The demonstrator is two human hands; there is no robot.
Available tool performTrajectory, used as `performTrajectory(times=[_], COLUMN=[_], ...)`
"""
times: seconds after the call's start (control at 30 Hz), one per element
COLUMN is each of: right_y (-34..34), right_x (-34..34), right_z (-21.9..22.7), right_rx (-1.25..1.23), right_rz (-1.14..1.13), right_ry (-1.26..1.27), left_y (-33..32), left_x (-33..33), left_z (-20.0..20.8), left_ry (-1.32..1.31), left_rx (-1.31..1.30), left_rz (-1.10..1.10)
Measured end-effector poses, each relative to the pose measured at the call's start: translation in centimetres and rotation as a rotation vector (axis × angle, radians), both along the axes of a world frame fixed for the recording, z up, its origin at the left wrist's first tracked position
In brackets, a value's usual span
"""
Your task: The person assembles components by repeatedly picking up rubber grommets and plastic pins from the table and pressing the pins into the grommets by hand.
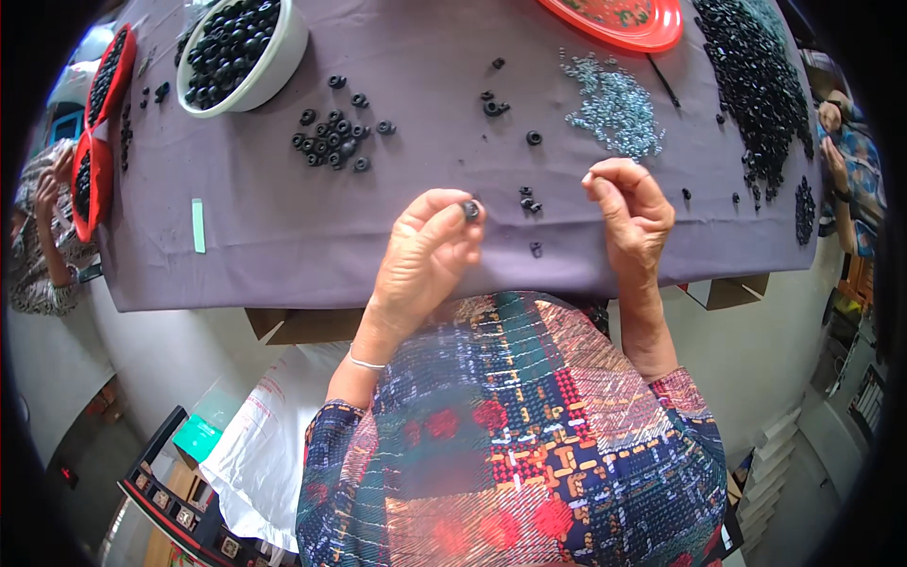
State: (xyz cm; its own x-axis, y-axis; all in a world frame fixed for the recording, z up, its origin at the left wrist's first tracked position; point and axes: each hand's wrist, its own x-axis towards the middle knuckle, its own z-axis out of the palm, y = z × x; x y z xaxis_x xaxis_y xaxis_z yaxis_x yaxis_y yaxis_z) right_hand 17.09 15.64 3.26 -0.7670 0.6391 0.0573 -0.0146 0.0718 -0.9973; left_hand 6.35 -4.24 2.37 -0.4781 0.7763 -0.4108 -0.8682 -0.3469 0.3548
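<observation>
My left hand [425,248] pinches a small round black plastic part [470,211] between thumb and fingertips, above the near part of the table. My right hand [631,213] is closed in a pinch to the right of it, apart from the left; whatever its fingertips hold is too small to name. Between the hands lie a few small black pieces [530,201] on the cloth. Beyond my right hand spreads a heap of tiny clear bluish pieces [616,109]. Past my left hand is a loose cluster of round black parts [331,140], like those in the white tub [295,57].
A purple-grey cloth [425,113] covers the table. At the far right lies a large heap of black pieces [756,104], and a red plate [669,26] stands at the back. Red trays [92,180] line the left edge. Other people's hands [833,142] show at both sides.
</observation>
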Motion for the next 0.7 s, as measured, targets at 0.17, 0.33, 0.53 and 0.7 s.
performTrajectory(times=[0.17,0.33,0.53,0.7], right_y=[0.6,0.0,-1.7,-1.7], right_x=[1.4,2.0,2.3,1.9], right_z=[-0.4,-0.8,-2.2,-1.4], right_rx=[0.362,0.684,0.997,0.655], right_rz=[0.219,0.479,0.445,0.32], right_ry=[-0.065,-0.053,-0.134,-0.116], left_y=[-0.1,0.2,0.4,0.4], left_x=[0.1,-0.2,0.0,0.2], left_z=[-0.1,0.0,0.2,-0.1], left_ry=[0.007,0.035,0.039,0.033], left_rx=[-0.026,-0.008,-0.028,-0.029], left_rz=[-0.036,-0.03,-0.045,-0.059])
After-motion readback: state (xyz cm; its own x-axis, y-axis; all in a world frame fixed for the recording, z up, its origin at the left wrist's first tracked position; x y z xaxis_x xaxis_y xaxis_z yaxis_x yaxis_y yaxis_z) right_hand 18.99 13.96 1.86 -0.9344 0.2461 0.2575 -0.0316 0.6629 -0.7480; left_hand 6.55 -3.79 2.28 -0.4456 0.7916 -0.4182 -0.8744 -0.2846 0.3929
